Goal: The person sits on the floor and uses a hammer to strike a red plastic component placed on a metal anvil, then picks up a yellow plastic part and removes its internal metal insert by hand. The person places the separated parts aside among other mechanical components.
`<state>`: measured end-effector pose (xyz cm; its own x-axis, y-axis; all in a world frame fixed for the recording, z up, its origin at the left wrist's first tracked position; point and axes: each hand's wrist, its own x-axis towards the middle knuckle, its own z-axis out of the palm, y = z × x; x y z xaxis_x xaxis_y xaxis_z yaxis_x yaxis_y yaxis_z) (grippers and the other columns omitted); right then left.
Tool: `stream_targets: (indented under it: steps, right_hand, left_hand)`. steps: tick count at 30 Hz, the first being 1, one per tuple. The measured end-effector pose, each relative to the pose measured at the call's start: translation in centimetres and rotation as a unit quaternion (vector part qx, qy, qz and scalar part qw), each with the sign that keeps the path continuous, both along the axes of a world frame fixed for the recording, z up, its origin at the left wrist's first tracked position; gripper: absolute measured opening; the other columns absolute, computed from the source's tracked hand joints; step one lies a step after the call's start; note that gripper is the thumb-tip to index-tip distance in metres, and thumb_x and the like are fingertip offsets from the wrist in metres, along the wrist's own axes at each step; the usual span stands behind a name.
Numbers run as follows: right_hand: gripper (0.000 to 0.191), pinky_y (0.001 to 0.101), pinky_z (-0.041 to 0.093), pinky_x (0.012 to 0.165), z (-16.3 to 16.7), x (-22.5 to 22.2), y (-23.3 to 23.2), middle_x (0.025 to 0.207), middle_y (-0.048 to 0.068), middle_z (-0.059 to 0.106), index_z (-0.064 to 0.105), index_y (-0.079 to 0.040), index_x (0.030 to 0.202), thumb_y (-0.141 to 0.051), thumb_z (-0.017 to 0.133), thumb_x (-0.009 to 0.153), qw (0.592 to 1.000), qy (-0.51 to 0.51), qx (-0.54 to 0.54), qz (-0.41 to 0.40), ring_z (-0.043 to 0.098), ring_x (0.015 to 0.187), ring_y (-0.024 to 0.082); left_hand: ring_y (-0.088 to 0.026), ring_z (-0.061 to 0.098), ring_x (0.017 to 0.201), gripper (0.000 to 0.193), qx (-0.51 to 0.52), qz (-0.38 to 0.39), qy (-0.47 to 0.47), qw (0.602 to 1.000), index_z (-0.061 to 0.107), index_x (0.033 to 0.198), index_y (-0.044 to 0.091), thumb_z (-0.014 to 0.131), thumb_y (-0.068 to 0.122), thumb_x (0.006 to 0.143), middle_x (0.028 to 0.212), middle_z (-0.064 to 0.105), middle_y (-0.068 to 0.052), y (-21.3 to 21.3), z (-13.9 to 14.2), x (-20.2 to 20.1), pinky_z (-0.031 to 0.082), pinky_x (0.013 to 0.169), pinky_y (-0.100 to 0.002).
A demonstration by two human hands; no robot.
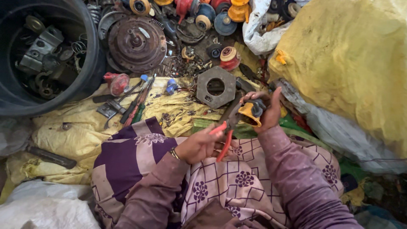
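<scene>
The left hand (199,146) grips red-handled pliers (224,129) (jaws at the part) while the right hand (265,111) clasps a yellow part (250,112).

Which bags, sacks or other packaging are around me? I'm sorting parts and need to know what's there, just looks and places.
Yellow sack: upper right, large, bulging, dusty.
White bag: top centre right, crumpled, open-mouthed.
Yellow sacking: flat on the ground at left, under the tools.
White sack: bottom left corner, pale, rumpled.
Black tub: top left, round, holding metal parts.
No labels, signs or screens show.
</scene>
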<state>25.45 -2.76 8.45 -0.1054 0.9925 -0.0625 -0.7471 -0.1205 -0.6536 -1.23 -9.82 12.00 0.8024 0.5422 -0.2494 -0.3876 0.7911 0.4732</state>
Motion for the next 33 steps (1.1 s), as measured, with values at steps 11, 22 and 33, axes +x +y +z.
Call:
stream_targets:
  steps: [11,22,33]
  right_hand:
    - [0.084,0.0524,0.052,0.093,1.1,-0.3,-0.6,0.094,0.02,0.067,0.069,0.001,0.087,-0.071,0.03,0.107,0.999,-0.033,0.012,0.01,0.065,0.097,0.043]
    - [0.085,0.0543,0.052,0.093,1.9,-0.2,-0.8,0.094,0.021,0.069,0.07,0.001,0.085,-0.072,0.03,0.107,0.998,-0.03,0.038,0.027,0.065,0.098,0.044]
    - [0.076,0.0464,0.052,0.088,1.0,2.2,1.3,0.123,0.017,0.073,0.069,-0.006,0.122,-0.071,0.034,0.107,0.988,-0.093,-0.109,-0.048,0.068,0.111,0.032]
  left_hand:
    - [-0.023,0.071,0.09,0.052,-0.004,-0.095,-0.022,0.995,0.058,0.137,-0.006,0.058,0.039,0.111,0.102,0.071,-0.017,-1.8,-4.4,2.2,0.057,0.081,-0.036]
    - [-0.028,0.075,0.093,0.047,-0.039,-0.113,0.048,0.992,0.058,0.125,0.003,0.064,0.04,0.097,0.106,0.074,-0.017,-0.1,-4.3,0.3,0.061,0.086,-0.045]
    - [-0.022,0.067,0.073,0.046,0.326,0.019,0.431,0.841,0.066,0.111,0.002,0.083,0.031,0.079,0.085,0.069,-0.01,-0.3,1.6,-0.5,0.055,0.065,-0.038]
